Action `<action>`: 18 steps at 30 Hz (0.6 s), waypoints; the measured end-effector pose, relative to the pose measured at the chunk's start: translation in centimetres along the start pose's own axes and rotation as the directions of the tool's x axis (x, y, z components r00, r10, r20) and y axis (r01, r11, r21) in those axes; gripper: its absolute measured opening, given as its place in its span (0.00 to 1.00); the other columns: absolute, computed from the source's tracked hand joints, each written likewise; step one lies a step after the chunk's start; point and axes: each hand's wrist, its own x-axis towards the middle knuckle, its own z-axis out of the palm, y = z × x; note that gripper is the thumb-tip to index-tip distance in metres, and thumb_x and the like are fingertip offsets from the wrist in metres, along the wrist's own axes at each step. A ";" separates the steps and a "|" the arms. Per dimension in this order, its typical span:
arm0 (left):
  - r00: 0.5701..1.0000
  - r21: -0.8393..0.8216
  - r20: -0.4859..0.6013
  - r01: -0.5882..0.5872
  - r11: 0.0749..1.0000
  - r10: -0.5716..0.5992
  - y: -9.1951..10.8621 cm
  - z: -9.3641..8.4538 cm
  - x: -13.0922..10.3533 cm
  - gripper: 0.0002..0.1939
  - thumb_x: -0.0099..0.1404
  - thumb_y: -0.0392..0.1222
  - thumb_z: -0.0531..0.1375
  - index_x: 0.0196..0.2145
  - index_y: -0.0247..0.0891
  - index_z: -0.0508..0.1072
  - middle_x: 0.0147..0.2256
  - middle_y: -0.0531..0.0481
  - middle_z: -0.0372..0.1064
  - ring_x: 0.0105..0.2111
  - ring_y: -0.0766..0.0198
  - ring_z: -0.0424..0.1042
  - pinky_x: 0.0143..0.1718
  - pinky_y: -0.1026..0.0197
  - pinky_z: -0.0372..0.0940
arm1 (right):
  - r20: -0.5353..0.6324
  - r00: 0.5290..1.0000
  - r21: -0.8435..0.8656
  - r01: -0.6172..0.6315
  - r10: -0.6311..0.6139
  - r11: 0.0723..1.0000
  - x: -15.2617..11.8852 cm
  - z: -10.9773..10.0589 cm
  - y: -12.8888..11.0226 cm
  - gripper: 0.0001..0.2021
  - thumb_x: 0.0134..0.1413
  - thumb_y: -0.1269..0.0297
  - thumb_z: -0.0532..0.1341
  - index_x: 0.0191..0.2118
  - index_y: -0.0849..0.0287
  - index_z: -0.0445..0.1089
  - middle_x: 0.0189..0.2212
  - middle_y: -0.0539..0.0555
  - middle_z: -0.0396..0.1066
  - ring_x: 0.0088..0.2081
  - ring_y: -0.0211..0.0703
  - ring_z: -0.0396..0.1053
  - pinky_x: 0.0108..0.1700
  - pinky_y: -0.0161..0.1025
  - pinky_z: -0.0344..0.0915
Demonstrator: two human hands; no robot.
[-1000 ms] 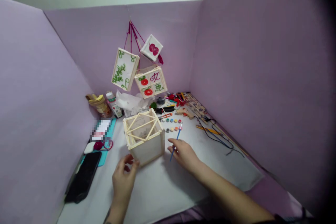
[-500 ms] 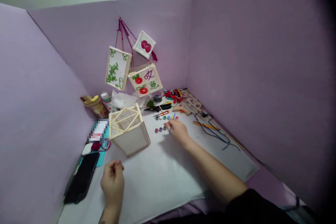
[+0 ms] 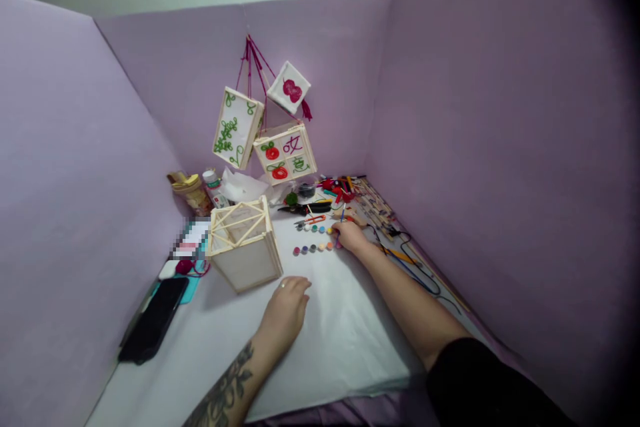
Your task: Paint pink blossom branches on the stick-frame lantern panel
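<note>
My right hand is closed around a thin blue brush at the right end of two rows of small paint pots. My left hand hovers over or rests on the white table covering, palm down, fingers loosely bent and apart, with nothing in it. Just beyond it, to the left, stands a wooden-stick lantern frame with pale panels and a lattice top.
Decorated box lanterns hang by purple strings at the back wall. A black phone, crimson yarn and a yellow-lidded cup are at left. Black pliers, orange snips and a cable lie behind and right.
My left hand has moved right and forward, its fingers loosening. My right hand has shifted right along the paint pots with the brush. The camera view has turned slightly.
</note>
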 end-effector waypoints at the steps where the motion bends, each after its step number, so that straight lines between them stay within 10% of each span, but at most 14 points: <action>1: 0.999 0.051 0.026 0.021 0.999 -0.022 -0.1 0.3 1.0 0.17 0.61 0.30 0.53 0.46 0.37 0.73 0.47 0.40 0.71 0.49 0.53 0.68 0.53 0.47 0.63 | -0.006 1.000 0.009 0.005 -0.005 1.000 0.1 -0.2 0.2 0.10 0.53 0.72 0.58 0.36 0.62 0.77 0.27 0.56 0.76 0.34 0.41 0.72 0.40 0.33 0.61; 12: 0.955 0.334 0.090 0.238 0.912 -0.282 -2.4 2.7 11.1 0.18 0.62 0.25 0.47 0.43 0.30 0.72 0.44 0.33 0.69 0.48 0.53 0.65 0.49 0.53 0.60 | -0.152 0.988 0.170 -0.001 0.028 0.985 -7.5 -5.1 3.7 0.15 0.53 0.67 0.60 0.47 0.59 0.74 0.42 0.57 0.77 0.42 0.45 0.73 0.46 0.39 0.66; 18: 0.935 0.288 0.064 0.316 0.904 -0.348 -3.1 3.4 12.9 0.11 0.63 0.28 0.52 0.34 0.33 0.74 0.37 0.40 0.71 0.43 0.57 0.67 0.44 0.56 0.61 | -0.115 0.985 0.049 0.136 -0.130 0.990 -14.2 -3.6 3.6 0.15 0.56 0.71 0.54 0.44 0.60 0.75 0.36 0.59 0.75 0.38 0.45 0.71 0.42 0.39 0.65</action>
